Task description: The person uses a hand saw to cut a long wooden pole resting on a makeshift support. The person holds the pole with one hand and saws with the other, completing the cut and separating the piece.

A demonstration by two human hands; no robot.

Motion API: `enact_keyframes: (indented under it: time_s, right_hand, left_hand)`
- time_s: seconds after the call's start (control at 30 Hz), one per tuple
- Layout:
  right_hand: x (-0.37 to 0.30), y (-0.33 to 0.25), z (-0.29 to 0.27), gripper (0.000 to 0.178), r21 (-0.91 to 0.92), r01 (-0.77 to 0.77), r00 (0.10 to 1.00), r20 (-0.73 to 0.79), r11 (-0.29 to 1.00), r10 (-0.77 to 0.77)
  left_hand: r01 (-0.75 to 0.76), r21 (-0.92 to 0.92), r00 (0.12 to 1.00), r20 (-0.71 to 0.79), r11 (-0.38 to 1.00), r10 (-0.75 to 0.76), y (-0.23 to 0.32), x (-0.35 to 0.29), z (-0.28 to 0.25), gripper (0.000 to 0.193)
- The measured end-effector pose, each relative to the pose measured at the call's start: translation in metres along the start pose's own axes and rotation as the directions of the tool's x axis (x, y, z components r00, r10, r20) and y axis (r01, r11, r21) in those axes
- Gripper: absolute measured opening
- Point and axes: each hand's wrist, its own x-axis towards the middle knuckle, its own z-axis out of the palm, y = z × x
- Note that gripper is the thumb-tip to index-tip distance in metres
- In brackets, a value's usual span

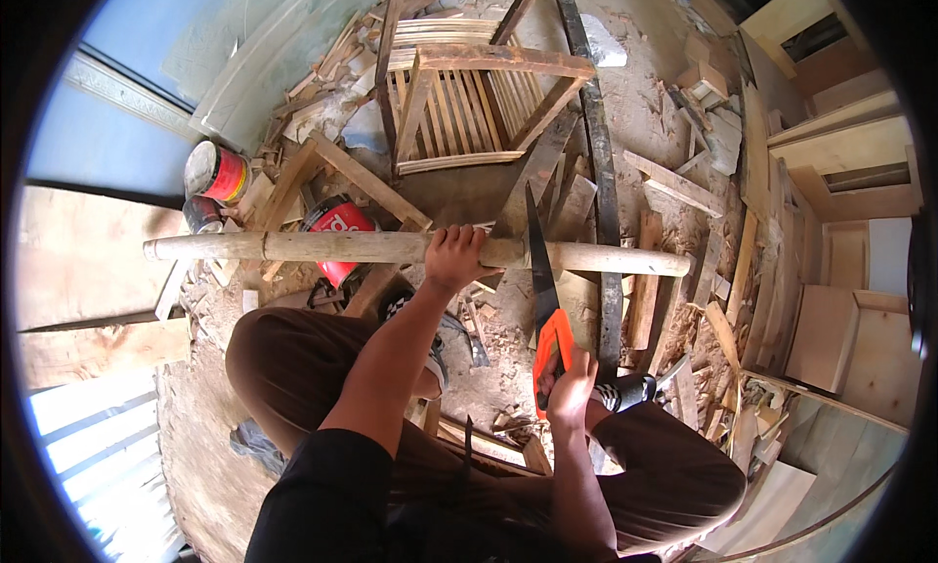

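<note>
A long pale bamboo pole (362, 246) lies crosswise in front of me. My left hand (456, 256) is closed over the pole near its middle. In my right hand (571, 385) is a handsaw (552, 333) with an orange handle, its dark blade pointing away from me. The blade crosses the pole to the right of my left hand, touching or very close to it; I cannot tell how deep any cut is. Below the pole, a dark beam (604, 201) runs away from me.
A slatted wooden frame (469, 104) stands ahead. Red paint cans (337, 221) and a red-and-yellow can (217, 172) sit at the left. Wood offcuts (674, 184) and shavings litter the floor. Wooden cabinets (831, 338) line the right side.
</note>
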Motion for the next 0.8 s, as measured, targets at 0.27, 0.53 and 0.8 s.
enact_keyframes:
  time_s: [0.27, 0.53, 0.8]
  right_hand:
    - [-0.097, 0.047, -0.058, 0.035, -0.479, 0.253, 0.936, -0.097, 0.84, -0.338]
    - [0.008, 0.023, 0.007, 0.029, -0.527, 0.299, 0.942, 0.028, 0.796, -0.335]
    - [-0.117, -0.023, -0.027, 0.021, -0.033, 0.04, 0.999, -0.034, 0.999, -0.041]
  left_hand:
    - [-0.04, 0.042, 0.99, -0.131, 0.998, 0.045, -0.003, -0.004, -0.002, 0.076]
    - [-0.013, -0.03, 1.0, -0.006, 0.999, 0.013, -0.005, 0.006, 0.0, 0.074]
    - [-0.028, 0.016, 0.995, -0.1, 0.999, 0.03, -0.004, -0.006, 0.0, 0.072]
